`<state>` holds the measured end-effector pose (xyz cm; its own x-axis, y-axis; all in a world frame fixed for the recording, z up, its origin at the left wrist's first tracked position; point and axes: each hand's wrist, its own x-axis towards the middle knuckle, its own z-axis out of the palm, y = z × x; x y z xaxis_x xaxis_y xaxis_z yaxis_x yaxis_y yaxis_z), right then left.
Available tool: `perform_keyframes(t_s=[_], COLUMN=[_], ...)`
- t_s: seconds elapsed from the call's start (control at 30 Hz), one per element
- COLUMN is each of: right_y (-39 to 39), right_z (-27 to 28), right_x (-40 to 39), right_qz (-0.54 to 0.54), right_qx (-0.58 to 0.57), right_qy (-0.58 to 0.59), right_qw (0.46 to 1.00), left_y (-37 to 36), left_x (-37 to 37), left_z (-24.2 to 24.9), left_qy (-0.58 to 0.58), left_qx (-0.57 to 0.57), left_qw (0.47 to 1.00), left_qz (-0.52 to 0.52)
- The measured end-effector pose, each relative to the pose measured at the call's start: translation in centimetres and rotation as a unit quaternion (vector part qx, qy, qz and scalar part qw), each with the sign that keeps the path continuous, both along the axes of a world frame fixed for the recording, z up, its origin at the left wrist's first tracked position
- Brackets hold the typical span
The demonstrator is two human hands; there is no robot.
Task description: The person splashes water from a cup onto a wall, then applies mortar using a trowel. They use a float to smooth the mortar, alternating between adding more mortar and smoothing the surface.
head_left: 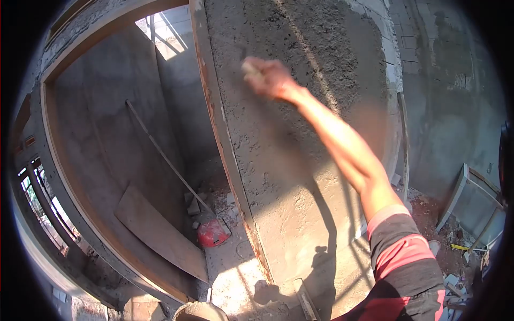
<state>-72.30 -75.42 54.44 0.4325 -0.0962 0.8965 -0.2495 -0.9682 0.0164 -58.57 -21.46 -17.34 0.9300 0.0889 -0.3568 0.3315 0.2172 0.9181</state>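
My right hand (267,78) is closed, blurred by motion, against the upper part of a freshly plastered wall (300,200). A pale end like a tool handle shows at its fingers; the rest of that tool is hidden or smeared. Under and right of the hand the wet grey plaster is rough and dark, smoother lower down. My left hand is out of view. At the bottom edge a long narrow flat tool (306,300) juts up in front of the wall, and its lower end is cut off.
Left of the wall a wooden door frame (214,115) opens onto a room with a leaning pole (160,150), a board (160,232) and a red helmet-like object (212,233). A bucket rim (201,310) shows at the bottom. Rubble and a leaning frame (455,195) lie right.
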Motion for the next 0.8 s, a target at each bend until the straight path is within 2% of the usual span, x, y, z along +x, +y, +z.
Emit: perform_keyframes(t_s=[0.07, 0.1, 0.17, 0.2, 0.23, 0.27, 0.3, 0.33, 0.37, 0.47, 0.5, 0.57, 0.63, 0.7, 0.73, 0.8], right_y=[9.9, 13.6, 19.1, 21.3, 22.8, 24.3, 24.8, 26.8, 27.4, 28.4, 29.1, 30.6, 31.9, 31.6, 30.7, 31.7], right_z=[-14.4, -22.5, -37.5, -44.7, -54.5, -64.1, -68.3, -72.5, -76.0, -83.8, -85.5, -89.0, -93.0, -85.6, -81.6, -87.1], right_x=[4.2, 5.9, 5.8, 4.8, 3.3, 1.8, -2.0, -6.6, -11.0, -26.2, -30.6, -37.3, -42.5, -37.8, -34.3, -32.5], right_qz=[0.258, 0.338, 0.283, 0.282, 0.260, 0.239, 0.258, 0.162, 0.099, -0.051, -0.071, -0.071, -0.054, -0.125, -0.118, -0.051], right_qx=[-0.010, 0.024, 0.141, 0.282, 0.342, 0.401, 0.502, 0.602, 0.637, 0.637, 0.642, 0.691, 0.753, 0.841, 0.900, 0.877], right_qy=[0.116, 0.144, 0.332, 0.408, 0.386, 0.358, 0.392, 0.338, 0.345, 0.467, 0.483, 0.433, 0.339, 0.234, 0.194, 0.201], right_qw=[0.959, 0.930, 0.889, 0.821, 0.816, 0.809, 0.726, 0.705, 0.683, 0.611, 0.591, 0.574, 0.562, 0.471, 0.372, 0.434], left_y=[1.6, 3.0, 5.1, 5.6, 8.6, 10.2, 11.6, 13.2, 16.4, 21.5, 23.1, 22.1, 16.5, 12.0, 10.3, 8.2], left_x=[-0.6, -1.0, -3.0, -4.6, -4.6, -6.4, -8.3, -10.1, -11.1, -16.4, -16.9, -17.4, -17.9, -17.6, -17.5, -16.9], left_z=[-2.0, -3.4, -4.3, -4.2, -9.6, -9.9, -9.7, -9.8, -12.2, -11.1, -11.8, -11.1, -6.9, -6.9, -8.0, -13.1], left_qy=[-0.011, -0.021, -0.027, 0.004, -0.017, 0.004, 0.026, 0.049, 0.052, -0.026, -0.006, 0.026, 0.058, 0.119, 0.152, 0.153], left_qx=[-0.025, -0.040, -0.090, -0.088, -0.044, -0.003, 0.037, 0.076, 0.041, 0.238, 0.243, 0.229, 0.198, 0.218, 0.227, 0.226], left_qw=[0.999, 0.998, 0.991, 0.991, 0.991, 0.993, 0.992, 0.990, 0.992, 0.971, 0.970, 0.972, 0.977, 0.968, 0.961, 0.960], left_qz=[0.027, 0.048, 0.090, 0.100, 0.124, 0.119, 0.114, 0.107, 0.112, 0.009, 0.020, 0.040, 0.058, 0.040, 0.035, -0.059])
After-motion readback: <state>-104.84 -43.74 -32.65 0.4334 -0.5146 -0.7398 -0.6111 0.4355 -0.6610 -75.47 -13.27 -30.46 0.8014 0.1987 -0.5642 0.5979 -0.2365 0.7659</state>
